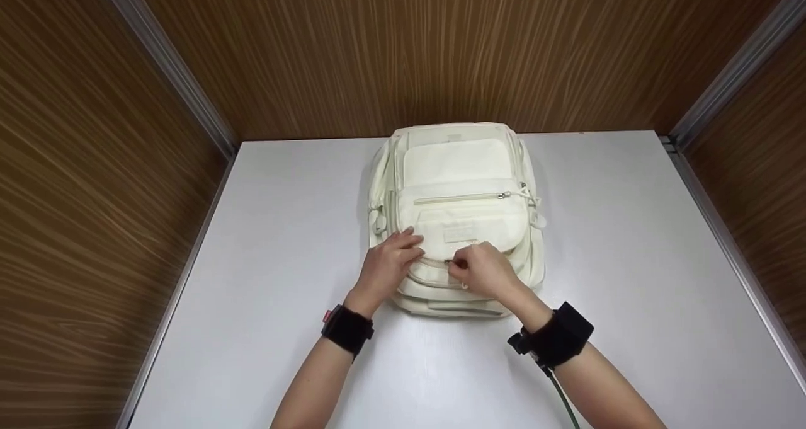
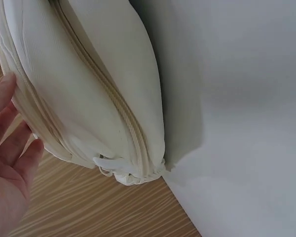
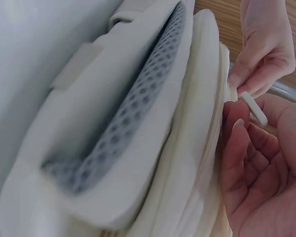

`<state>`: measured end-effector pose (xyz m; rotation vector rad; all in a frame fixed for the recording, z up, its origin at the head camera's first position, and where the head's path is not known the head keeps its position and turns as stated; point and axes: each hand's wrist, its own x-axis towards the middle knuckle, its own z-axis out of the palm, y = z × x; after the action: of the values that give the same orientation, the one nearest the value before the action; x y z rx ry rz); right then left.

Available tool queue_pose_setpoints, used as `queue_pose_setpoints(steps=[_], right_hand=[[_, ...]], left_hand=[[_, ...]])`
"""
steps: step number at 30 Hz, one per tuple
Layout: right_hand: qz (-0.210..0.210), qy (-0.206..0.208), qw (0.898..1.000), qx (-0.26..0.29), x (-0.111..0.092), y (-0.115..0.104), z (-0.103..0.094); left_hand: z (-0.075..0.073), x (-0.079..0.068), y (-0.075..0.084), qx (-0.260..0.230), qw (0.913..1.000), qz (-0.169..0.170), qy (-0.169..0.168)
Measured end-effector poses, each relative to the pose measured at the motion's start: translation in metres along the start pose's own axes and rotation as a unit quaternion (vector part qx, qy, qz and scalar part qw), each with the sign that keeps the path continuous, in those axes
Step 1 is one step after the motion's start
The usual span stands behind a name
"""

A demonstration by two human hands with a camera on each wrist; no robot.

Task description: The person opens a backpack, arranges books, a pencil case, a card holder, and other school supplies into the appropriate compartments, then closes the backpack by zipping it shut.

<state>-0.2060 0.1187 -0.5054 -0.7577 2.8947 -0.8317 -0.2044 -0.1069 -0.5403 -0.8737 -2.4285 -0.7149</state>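
Observation:
A cream backpack (image 1: pixel 463 164) lies on the table, front face up, with its lower end toward me. My left hand (image 1: pixel 391 264) is at the left side of the curved front pocket. In the right wrist view, the left hand's (image 3: pixel 269 47) thumb and finger pinch the fabric edge by the zipper. My right hand (image 1: pixel 488 270) has curled fingers at the middle of that pocket's zipper (image 1: pixel 431 263) and pinches its pull. A white pull tab (image 3: pixel 255 108) sticks out beside the right hand's fingers. The zipper slider itself is hidden by the fingers.
The white table (image 1: pixel 283 227) surrounds the backpack. Wood-patterned panels (image 1: pixel 441 51) stand at the back and both sides. Another zipper (image 1: pixel 459 198) with a cord pull crosses the upper front. Grey mesh padding (image 3: pixel 143 94) shows on the backpack's underside.

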Motion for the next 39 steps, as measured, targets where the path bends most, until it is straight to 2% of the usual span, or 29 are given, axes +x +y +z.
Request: queue_pose_setpoints(steps=[5,13,21,29,34,39], right_hand=[[0.012,0.018,1.0,0.001,-0.014,0.015,-0.01],[0.022,0.041,0.999,0.005,-0.032,0.04,-0.027],[0.073,0.043,0.996,0.006,-0.042,0.055,-0.042],[0.081,0.101,0.992,0.007,-0.048,0.052,-0.036],[0.058,0.13,0.99,0.012,-0.049,0.052,-0.031],[0.041,0.144,0.989,0.011,-0.05,0.055,-0.029]], left_hand=[[0.002,-0.002,-0.001,-0.013,0.9998,0.0,0.014],[-0.002,-0.003,0.0,-0.024,0.9993,-0.027,-0.005],[0.002,-0.001,0.004,-0.014,0.9992,-0.037,-0.005],[0.021,0.008,0.022,0.057,0.9979,-0.001,-0.033],[0.031,0.014,0.03,0.088,0.9957,0.026,-0.015],[0.032,0.018,0.032,0.08,0.9962,0.034,-0.002]])
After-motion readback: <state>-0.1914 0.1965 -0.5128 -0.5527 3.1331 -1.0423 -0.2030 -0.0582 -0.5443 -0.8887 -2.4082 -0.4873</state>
